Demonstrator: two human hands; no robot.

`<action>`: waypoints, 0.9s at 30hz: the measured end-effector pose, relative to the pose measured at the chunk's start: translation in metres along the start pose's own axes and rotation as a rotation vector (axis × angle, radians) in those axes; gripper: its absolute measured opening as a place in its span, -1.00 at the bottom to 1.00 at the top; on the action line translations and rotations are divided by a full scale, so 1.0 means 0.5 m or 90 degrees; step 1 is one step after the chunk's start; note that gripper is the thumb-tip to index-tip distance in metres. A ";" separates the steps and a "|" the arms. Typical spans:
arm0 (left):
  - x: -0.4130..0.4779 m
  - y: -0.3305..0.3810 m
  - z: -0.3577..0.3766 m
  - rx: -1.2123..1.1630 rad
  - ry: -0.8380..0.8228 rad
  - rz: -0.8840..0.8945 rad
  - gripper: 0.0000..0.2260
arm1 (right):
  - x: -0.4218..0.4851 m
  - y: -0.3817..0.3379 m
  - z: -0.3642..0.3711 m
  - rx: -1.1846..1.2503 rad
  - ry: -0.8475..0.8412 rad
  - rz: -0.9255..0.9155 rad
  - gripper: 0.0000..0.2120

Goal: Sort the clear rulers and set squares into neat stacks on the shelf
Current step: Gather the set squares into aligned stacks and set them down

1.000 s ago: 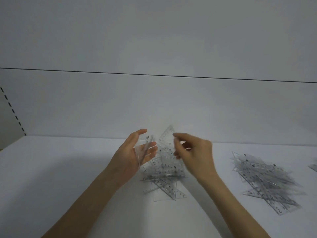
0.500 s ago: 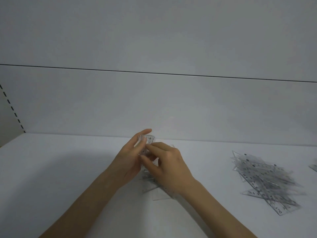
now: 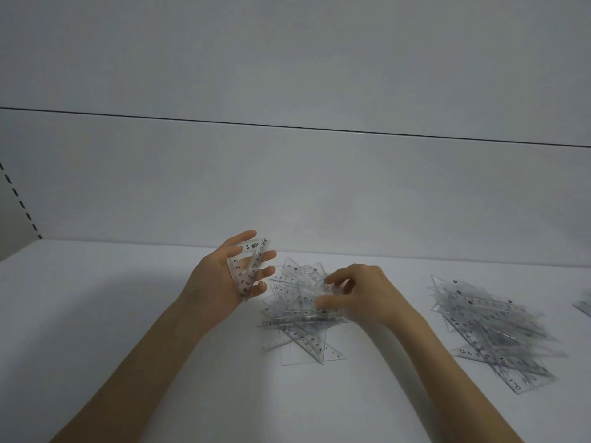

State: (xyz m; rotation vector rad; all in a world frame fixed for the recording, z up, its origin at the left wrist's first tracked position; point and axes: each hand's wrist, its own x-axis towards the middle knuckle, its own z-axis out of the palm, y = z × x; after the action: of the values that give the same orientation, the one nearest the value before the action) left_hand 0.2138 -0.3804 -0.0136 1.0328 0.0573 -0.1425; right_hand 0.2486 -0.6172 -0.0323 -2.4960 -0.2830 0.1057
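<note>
My left hand [image 3: 224, 276] holds a small clear set square [image 3: 248, 266] upright against its palm and fingers, above the white shelf [image 3: 128, 314]. A loose heap of clear rulers and set squares [image 3: 297, 318] lies in the middle of the shelf. My right hand [image 3: 358, 295] rests on the right side of that heap, fingers curled over the pieces; whether it grips one I cannot tell. Farther right, another pile of clear rulers and set squares [image 3: 492, 330] lies spread on the shelf.
The shelf's back wall [image 3: 287, 187] rises just behind the heaps. A slotted upright [image 3: 19, 199] runs along the left edge. The tip of one more clear piece [image 3: 583, 306] shows at the far right edge.
My right hand left the left hand and dropped onto the middle heap. The set square stayed in my left hand, which opened its fingers a little.
</note>
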 end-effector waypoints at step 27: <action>-0.026 0.000 0.033 0.071 -0.059 -0.072 -0.54 | -0.031 -0.012 -0.064 0.540 -0.082 -0.125 -0.92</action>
State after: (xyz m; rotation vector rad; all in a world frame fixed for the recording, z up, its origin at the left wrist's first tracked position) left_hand 0.2008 -0.3934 -0.0037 1.1333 0.0242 -0.2993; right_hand 0.2371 -0.6345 -0.0030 -1.6151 -0.4269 0.2475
